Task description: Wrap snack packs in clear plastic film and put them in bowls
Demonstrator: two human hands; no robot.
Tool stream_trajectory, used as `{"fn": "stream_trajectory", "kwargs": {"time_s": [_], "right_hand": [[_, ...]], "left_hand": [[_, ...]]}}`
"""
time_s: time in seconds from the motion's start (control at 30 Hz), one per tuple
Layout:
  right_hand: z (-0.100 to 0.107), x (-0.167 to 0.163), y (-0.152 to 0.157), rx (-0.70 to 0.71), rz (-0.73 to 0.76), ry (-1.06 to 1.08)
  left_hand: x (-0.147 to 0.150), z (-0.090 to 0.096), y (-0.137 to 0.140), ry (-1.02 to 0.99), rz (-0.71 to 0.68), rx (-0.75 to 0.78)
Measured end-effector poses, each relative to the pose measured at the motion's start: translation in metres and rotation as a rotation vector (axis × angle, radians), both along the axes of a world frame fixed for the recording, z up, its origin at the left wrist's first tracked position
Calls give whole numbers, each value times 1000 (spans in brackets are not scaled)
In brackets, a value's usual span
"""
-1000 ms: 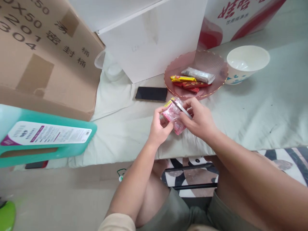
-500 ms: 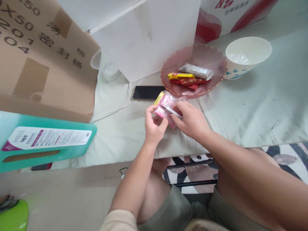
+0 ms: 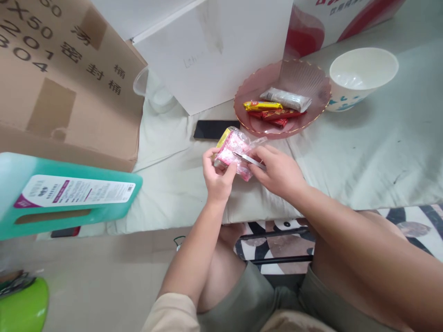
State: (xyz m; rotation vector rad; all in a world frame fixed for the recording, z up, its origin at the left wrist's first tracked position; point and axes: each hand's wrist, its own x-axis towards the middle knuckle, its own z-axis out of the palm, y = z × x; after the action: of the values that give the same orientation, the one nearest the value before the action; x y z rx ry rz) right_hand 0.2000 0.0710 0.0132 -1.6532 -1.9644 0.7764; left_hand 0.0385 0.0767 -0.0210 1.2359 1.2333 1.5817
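My left hand [image 3: 218, 177] pinches a crinkled clear plastic packet [image 3: 230, 146] with pink and yellow contents, just above the pale cloth. My right hand [image 3: 277, 170] grips slim silver tweezers [image 3: 252, 160], their dark point lying over the pink face of the packet. The packet's loose clear end reaches toward my right fingers; whether they also hold it I cannot tell. Beyond the packet is a black phone [image 3: 211, 129] lying flat. A pink ribbed bowl [image 3: 249, 87] with a gold rim stands behind, holding a yellow snack packet [image 3: 263, 106], red packets [image 3: 285, 114] and a silvery one [image 3: 287, 98].
A white paper cup [image 3: 349, 94] stands right of the bowl. White boxes [image 3: 221, 55] line the back. On the left are a cardboard box [image 3: 104, 133], a clear plastic cup [image 3: 161, 99] and a green jug [image 3: 114, 207]. The table's cloth edge [image 3: 162, 226] runs above my knees.
My left fingers have shifted slightly on the packet, and more of its pink face shows. The tweezers stay over it in my right hand. The whole view has moved a little.
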Motion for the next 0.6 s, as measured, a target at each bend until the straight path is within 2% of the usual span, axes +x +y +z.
{"fn": "stream_trajectory", "kwargs": {"time_s": [0.27,0.4,0.6], "right_hand": [[-3,7,1,39,8,-65],[-5,14,3,45,29,-95],[-2,23,3,-19,43,-165]], "left_hand": [[0,-5,4,-127,105,-108],[4,-8,4,-182,95,-149],[-2,-2,6,-227,134,-141]]}}
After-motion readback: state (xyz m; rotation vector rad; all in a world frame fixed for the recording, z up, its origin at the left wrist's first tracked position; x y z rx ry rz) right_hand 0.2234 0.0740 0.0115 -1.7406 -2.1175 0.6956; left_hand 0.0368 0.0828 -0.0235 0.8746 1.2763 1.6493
